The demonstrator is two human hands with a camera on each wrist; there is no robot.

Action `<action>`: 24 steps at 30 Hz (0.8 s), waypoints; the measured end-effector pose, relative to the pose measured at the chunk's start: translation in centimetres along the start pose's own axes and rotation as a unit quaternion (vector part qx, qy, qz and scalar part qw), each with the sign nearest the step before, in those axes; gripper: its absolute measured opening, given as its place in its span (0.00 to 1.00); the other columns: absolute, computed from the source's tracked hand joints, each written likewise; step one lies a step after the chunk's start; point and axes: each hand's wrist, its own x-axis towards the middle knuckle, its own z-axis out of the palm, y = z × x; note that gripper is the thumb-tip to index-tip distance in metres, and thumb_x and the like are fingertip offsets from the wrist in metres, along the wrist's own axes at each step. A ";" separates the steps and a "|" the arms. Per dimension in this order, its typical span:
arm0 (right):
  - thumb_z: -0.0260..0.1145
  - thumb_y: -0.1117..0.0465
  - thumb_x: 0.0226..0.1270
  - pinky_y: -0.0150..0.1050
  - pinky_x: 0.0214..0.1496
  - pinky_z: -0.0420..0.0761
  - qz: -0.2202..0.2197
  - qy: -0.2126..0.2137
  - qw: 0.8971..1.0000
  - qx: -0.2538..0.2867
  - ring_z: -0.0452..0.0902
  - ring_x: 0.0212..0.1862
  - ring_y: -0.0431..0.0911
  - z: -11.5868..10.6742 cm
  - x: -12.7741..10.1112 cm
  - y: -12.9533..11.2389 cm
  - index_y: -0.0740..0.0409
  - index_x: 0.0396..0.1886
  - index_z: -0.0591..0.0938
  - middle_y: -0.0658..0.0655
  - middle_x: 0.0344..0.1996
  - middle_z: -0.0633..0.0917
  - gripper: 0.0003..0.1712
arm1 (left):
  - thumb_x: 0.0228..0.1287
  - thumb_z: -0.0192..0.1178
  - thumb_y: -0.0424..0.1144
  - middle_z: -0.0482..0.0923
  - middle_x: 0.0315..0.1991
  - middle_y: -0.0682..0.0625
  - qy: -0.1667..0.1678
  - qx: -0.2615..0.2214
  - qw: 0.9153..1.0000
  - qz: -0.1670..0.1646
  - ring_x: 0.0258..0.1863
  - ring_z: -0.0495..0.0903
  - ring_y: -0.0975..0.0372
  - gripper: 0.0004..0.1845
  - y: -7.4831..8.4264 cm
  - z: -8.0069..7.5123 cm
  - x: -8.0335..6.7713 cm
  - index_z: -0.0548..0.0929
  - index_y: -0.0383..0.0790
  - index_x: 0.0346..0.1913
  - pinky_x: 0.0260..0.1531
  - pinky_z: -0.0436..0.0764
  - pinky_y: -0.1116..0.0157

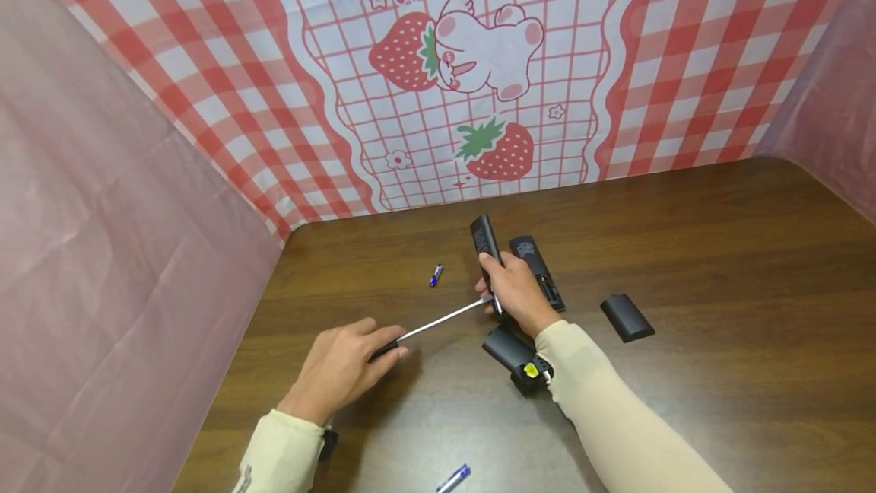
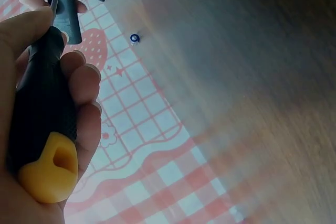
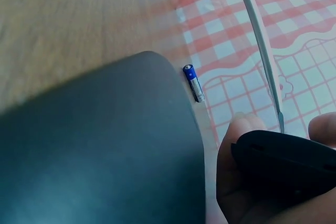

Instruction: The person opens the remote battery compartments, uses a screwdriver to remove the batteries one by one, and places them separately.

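My left hand [image 1: 345, 362] grips a screwdriver [image 2: 42, 103] by its black handle with a yellow end. The thin metal shaft points at the lower end of a black remote control [image 1: 484, 236]. My right hand [image 1: 522, 291] holds that remote tilted above the table, thumb on one side and fingers beneath. In the left wrist view the shaft tip meets the remote's battery end; whether it presses inside cannot be made out. Beside the right hand lies a second black remote [image 1: 527, 251], its battery compartment uncovered.
One blue-and-white battery [image 1: 436, 275] lies left of the held remote, another [image 1: 454, 478] near the front. A black battery cover [image 1: 626, 317] rests on the wooden table [image 1: 718, 249] at right. By the right wrist is a black curved piece [image 1: 509, 347]. A checked cloth [image 1: 424, 135] stands behind.
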 end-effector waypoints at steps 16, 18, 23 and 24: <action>0.50 0.49 0.80 0.39 0.22 0.79 0.009 -0.013 1.000 0.005 0.76 0.24 0.44 0.0 -0.1 0.0 0.70 0.52 0.73 0.59 0.28 0.82 0.25 | 0.58 0.73 0.47 0.69 0.24 0.58 0.007 0.034 0.999 0.031 0.16 0.66 0.67 0.13 0.1 -0.7 0.4 0.87 0.51 0.45 0.16 0.71 0.65; 0.50 0.49 0.80 0.40 0.23 0.79 0.009 -0.015 1.000 0.003 0.76 0.24 0.44 0.0 -0.1 0.1 0.70 0.52 0.73 0.59 0.28 0.82 0.25 | 0.59 0.72 0.47 0.68 0.23 0.58 0.007 0.037 0.999 0.035 0.16 0.65 0.67 0.13 0.0 -0.8 0.4 0.87 0.51 0.45 0.16 0.70 0.65; 0.50 0.48 0.80 0.40 0.23 0.80 0.008 -0.018 1.000 -0.002 0.77 0.24 0.45 0.0 -0.1 0.0 0.70 0.52 0.73 0.59 0.28 0.82 0.25 | 0.61 0.70 0.48 0.69 0.24 0.56 -0.004 0.043 0.998 0.037 0.16 0.66 0.66 0.13 0.1 -0.9 0.5 0.87 0.50 0.47 0.16 0.70 0.65; 0.50 0.48 0.80 0.40 0.23 0.80 0.009 -0.019 1.000 0.001 0.77 0.24 0.44 -0.1 -0.1 0.1 0.70 0.52 0.73 0.59 0.28 0.82 0.25 | 0.61 0.70 0.48 0.69 0.24 0.56 -0.005 0.044 0.998 0.039 0.16 0.66 0.66 0.13 0.1 -0.9 0.5 0.87 0.50 0.47 0.16 0.70 0.65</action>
